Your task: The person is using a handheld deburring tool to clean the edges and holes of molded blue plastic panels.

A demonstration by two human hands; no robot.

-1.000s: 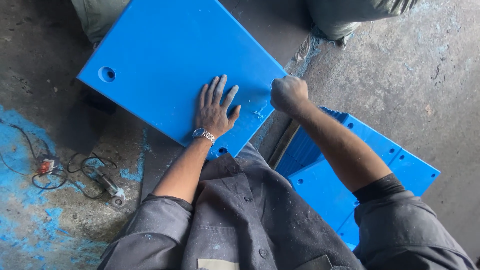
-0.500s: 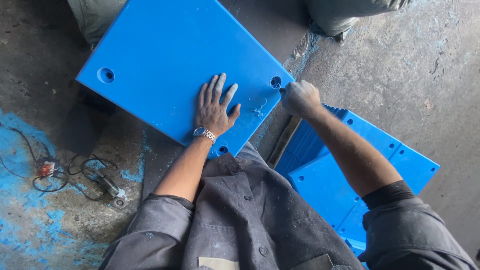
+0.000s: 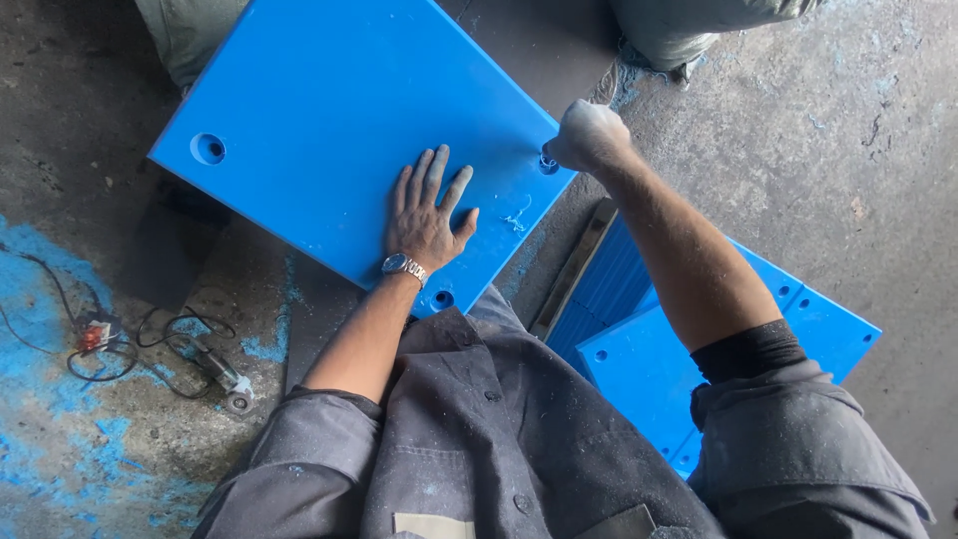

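L hand (image 3: 424, 215) lay flat, fingers spread, pinning blue panel (image 3: 329, 130) above floor. R hand (image 3: 589, 135) fisted at corner hole (image 3: 548, 163), contents hidden. Best kept panel pinned, wrist steady.

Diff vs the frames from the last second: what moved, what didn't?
The right hand, closed in a fist, shifted along the blue panel's right edge: off the corner hole half a second ago, now back at it, covering most of it. What its grip holds is hidden. The left hand stayed flat on the panel, fingers spread. The panel, the stacked blue panels and the corded tool did not move.
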